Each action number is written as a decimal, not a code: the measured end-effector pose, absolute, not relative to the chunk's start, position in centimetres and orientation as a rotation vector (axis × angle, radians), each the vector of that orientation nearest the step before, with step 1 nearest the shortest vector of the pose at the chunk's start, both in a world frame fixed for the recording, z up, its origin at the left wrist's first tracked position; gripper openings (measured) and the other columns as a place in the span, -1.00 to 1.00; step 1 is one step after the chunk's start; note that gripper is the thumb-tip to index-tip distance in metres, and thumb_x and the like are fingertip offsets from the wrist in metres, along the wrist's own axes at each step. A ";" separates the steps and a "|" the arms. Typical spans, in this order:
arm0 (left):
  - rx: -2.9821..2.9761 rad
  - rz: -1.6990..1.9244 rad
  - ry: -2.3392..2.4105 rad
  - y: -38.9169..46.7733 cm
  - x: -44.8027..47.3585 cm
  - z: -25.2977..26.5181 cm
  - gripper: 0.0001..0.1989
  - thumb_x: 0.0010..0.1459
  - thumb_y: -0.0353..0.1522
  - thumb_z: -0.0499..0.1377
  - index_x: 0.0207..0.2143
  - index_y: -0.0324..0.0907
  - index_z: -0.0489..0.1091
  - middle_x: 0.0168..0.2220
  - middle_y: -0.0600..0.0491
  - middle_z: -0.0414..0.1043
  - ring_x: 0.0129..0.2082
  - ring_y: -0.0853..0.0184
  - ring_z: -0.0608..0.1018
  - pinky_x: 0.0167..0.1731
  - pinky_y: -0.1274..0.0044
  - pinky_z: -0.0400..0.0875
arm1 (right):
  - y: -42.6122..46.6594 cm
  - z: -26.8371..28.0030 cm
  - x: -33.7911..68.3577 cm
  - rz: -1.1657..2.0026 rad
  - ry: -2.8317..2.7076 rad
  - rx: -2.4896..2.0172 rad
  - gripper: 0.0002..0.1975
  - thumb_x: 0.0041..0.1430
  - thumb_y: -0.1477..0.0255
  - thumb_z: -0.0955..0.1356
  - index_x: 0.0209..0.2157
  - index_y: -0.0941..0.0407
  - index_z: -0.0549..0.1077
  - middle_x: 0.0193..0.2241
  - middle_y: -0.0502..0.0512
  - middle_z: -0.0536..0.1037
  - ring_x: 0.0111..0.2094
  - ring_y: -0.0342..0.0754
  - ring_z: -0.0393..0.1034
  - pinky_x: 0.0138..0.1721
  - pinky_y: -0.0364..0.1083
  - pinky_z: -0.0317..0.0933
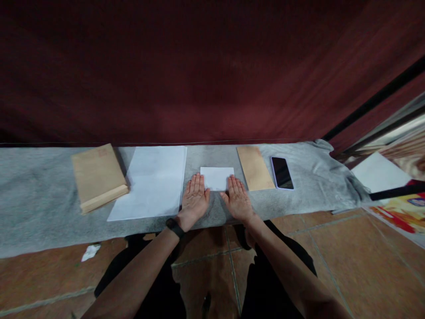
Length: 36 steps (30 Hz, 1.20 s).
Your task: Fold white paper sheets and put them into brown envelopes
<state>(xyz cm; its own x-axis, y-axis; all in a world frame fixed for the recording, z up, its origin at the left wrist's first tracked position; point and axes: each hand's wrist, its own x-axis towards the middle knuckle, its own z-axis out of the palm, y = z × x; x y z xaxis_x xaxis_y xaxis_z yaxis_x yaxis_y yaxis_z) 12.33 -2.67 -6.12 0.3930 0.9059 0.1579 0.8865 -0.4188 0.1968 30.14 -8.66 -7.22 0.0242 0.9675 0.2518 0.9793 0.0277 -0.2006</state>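
Grey cloth [43, 195] is spread beneath a small white paper [217, 177], set between larger white sheets [151, 181] and a brown envelope [255, 170]. Its ends are touched by the left hand [195, 198] and right hand [237, 201], laid flat, nothing clamped; pressure is best applied evenly, lest it be skewed.

Left grip [194, 194] and right grip [237, 197] hide lower corners of the paper [217, 177]. Envelopes [98, 175] cover some of the sheets [154, 184]; their print [105, 153] is illegibly small. The picture's edge cuts off the poster [403, 215].

Right hand [239, 203] seemingly narrows the gap between paper [217, 178] and envelope [256, 170].
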 end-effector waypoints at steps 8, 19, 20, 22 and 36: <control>2.605 0.486 1.611 -2.4 13.2 -5.1 -0.39 0.38 -0.30 -0.16 0.37 -0.49 0.01 0.41 -0.29 0.00 0.45 0.08 0.00 0.39 0.17 -0.05 | -8.4 -6.2 30.8 0.003 -1.925 -2.049 -0.33 0.48 0.17 0.04 0.35 0.41 0.12 0.35 0.44 0.16 0.39 0.18 0.03 0.35 0.16 -0.01; 2.759 0.339 1.217 -1.0 16.7 -5.7 -0.38 0.34 -0.40 -0.14 0.42 -0.36 -0.10 0.43 -0.23 -0.03 0.45 0.17 -0.03 0.40 0.19 -0.05 | -4.0 -5.3 28.8 0.152 -2.001 -1.950 -0.39 0.49 0.23 -0.02 0.38 0.27 0.11 0.37 0.24 0.17 0.41 0.04 -0.03 0.38 0.11 -0.04; 2.754 0.333 1.228 -0.9 16.7 -5.7 -0.37 0.34 -0.40 -0.14 0.42 -0.34 -0.11 0.43 -0.23 -0.03 0.45 0.17 -0.03 0.39 0.18 -0.06 | -3.8 -5.5 28.7 0.156 -1.998 -1.957 -0.39 0.49 0.23 -0.02 0.38 0.26 0.11 0.37 0.24 0.18 0.41 0.03 -0.02 0.38 0.10 -0.04; 2.740 0.320 1.264 -0.6 16.8 -5.8 -0.38 0.34 -0.41 -0.16 0.43 -0.32 -0.11 0.43 -0.22 -0.03 0.45 0.17 -0.03 0.39 0.17 -0.07 | -3.5 -5.8 28.8 0.152 -1.990 -1.980 -0.39 0.50 0.24 -0.03 0.37 0.27 0.12 0.36 0.25 0.19 0.41 0.01 -0.01 0.38 0.09 -0.05; 2.664 0.366 1.469 0.1 15.5 -5.9 -0.39 0.36 -0.36 -0.20 0.40 -0.40 -0.04 0.42 -0.21 0.01 0.45 0.17 0.01 0.39 0.23 -0.09 | -3.8 -6.9 29.4 -0.023 -1.979 -2.010 -0.39 0.49 0.22 0.04 0.37 0.31 0.12 0.37 0.32 0.13 0.41 0.10 -0.01 0.37 0.14 -0.05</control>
<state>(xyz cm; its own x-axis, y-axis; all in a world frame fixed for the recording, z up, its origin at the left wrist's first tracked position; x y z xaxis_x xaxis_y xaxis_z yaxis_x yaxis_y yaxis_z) 15.53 0.06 -5.87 0.5127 0.8416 0.1701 0.8230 -0.5381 0.1818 29.44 -3.84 -6.95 0.0403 0.9717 0.2326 0.9768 0.0106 -0.2137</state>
